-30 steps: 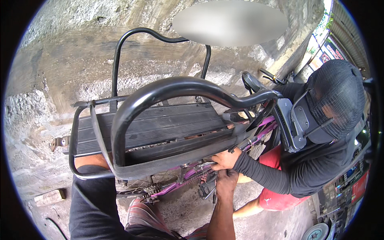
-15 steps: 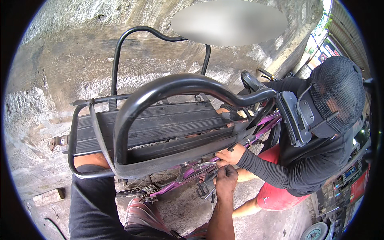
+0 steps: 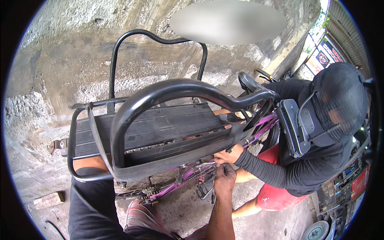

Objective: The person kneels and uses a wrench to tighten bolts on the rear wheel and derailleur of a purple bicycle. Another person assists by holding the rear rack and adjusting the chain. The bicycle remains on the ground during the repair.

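Note:
My right hand [image 3: 225, 176] reaches up from the lower edge, its fingers closed beside the purple bicycle frame [image 3: 172, 187]. What they hold, if anything, is hidden. Just above, the gloveless hand [image 3: 228, 155] of a co-worker is at a thin silver metal piece [image 3: 206, 164] by the frame; its kind is unclear. My left arm [image 3: 94, 204], dark-sleeved, goes beneath the black rear rack [image 3: 160, 124]; the rack hides that hand. A chain and sprockets [image 3: 150, 191] show below the rack, with a pedal [image 3: 202, 193] near my right wrist.
A co-worker in a black mesh cap [image 3: 340, 100] leans in from the right. Tall black tube rails [image 3: 180, 86] rise from the rack, and a rough concrete wall [image 3: 72, 60] stands behind. A wooden block [image 3: 49, 200] and a small wheel [image 3: 316, 232] are on the floor.
The view has shifted slightly. My right hand and the co-worker's hand stay close together at the frame, with barely any visible movement.

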{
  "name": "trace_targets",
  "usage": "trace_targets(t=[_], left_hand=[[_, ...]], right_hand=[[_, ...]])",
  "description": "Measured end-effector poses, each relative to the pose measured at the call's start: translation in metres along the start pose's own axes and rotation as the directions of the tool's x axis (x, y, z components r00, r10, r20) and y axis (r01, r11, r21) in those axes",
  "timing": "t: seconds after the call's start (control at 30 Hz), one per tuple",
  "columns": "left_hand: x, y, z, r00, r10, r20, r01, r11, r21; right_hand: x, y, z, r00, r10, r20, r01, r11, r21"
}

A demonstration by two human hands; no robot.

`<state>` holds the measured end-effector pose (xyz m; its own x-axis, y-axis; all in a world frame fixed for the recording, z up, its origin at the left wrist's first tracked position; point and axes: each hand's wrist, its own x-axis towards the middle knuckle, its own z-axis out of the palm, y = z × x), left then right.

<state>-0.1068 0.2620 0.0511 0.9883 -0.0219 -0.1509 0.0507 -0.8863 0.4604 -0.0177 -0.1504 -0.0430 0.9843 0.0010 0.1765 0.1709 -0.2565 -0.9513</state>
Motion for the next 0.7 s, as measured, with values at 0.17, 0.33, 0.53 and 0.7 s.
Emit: trace_targets(t=[0.17,0.33,0.53,0.7], left_hand=[[-0.001,0.004,0.001,1.000,0.007,0.002,-0.007,1.000,-0.007],[0.001,0.004,0.004,1.000,0.013,0.009,-0.013,1.000,-0.017],[-0.001,0.006,0.002,1.000,0.008,0.005,-0.008,1.000,-0.016],[-0.001,0.003,0.002,1.000,0.005,0.001,-0.005,1.000,-0.016]], right_hand=[[-0.002,-0.002,0.002,1.000,0.010,0.002,-0.010,1.000,0.002],[-0.005,-0.008,0.009,0.999,-0.039,-0.020,0.041,0.997,0.069],[-0.005,-0.013,0.002,0.999,-0.039,-0.005,0.039,0.996,0.078],[-0.001,-0.011,-0.002,0.996,-0.080,0.024,0.080,0.996,0.031]])
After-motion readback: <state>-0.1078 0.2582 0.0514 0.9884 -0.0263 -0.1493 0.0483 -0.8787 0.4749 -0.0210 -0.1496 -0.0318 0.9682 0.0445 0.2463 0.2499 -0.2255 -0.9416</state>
